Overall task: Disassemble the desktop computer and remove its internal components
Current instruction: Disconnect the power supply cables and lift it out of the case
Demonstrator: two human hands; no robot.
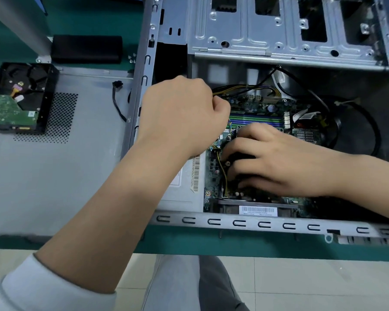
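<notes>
Open gray computer case point(213, 222) lies sideways on the green counter point(189, 249), motherboard point(256, 108) exposed. Left hand point(182, 117) fisted on a yellow-black cable point(238, 88); right hand point(276, 162) fingers curled around the black cooler point(231, 157). Hard drive point(20, 97) left of the case.

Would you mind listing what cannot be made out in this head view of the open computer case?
- What the left hand grips: hidden in its closed fist, near the yellow and black cables.
- The part under the right hand: covered by fingers.
- Barcode label text: too small.
- Case right side: cut off by the frame.
</notes>
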